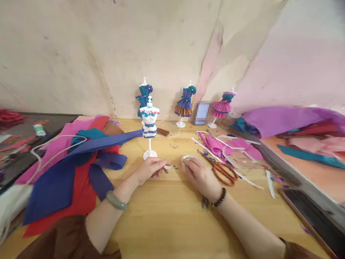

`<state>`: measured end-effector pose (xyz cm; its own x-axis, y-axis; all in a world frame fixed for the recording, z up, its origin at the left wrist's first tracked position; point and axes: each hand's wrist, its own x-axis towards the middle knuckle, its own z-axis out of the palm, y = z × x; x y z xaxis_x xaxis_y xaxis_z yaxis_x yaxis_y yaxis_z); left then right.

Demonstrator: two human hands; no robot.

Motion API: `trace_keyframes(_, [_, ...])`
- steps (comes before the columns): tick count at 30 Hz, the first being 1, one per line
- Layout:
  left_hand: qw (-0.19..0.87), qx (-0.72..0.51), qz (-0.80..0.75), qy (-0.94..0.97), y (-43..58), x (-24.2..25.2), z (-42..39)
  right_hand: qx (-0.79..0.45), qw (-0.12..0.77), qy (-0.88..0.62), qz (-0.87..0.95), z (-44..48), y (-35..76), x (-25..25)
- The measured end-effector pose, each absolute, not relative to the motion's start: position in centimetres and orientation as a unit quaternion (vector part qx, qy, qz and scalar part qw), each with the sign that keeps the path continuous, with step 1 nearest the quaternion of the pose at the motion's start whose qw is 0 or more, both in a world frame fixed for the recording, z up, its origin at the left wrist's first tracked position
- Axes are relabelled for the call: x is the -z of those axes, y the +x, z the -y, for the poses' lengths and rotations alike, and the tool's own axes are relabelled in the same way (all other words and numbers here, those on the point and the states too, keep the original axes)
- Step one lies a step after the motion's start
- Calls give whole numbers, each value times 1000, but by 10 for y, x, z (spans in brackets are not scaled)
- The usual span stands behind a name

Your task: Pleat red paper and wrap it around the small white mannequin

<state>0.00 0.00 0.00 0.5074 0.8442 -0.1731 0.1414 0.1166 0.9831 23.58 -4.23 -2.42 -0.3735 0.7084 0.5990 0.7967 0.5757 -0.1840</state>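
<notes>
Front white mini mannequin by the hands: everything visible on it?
The white mannequin is a small headless bust, plastic-looking, upright on a thin pole and round base on the wooden table. Blue-and-white ruffled bands wrap chest and hips. A blue fabric strip reaches its waist from the left. The left hand lies just before the base.

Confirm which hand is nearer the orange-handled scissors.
Right. The right hand rests just to the left of the scissors; the left hand is farther left, beyond the right hand.

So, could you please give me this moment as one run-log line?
left hand: pinches white bit | right hand: on tape roll | scissors: flat, beside right hand | mannequin: upright behind hands
</notes>
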Motion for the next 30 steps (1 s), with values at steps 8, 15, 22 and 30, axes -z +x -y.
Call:
trace_keyframes(8, [601, -256, -429, 624, -1, -6, 2, 53, 325, -466, 821, 41, 235, 26])
trace_keyframes(15, [590, -252, -416, 645, 0, -2, 3, 54, 323, -470, 819, 40, 236, 29])
trace_keyframes(22, [621, -282, -378, 625, 1, 4, 0, 57, 299, -481, 822, 41, 234, 28])
trace_keyframes(30, [700, -332, -330, 539, 5, 9, 2, 63, 344, -447, 823, 48, 224, 19])
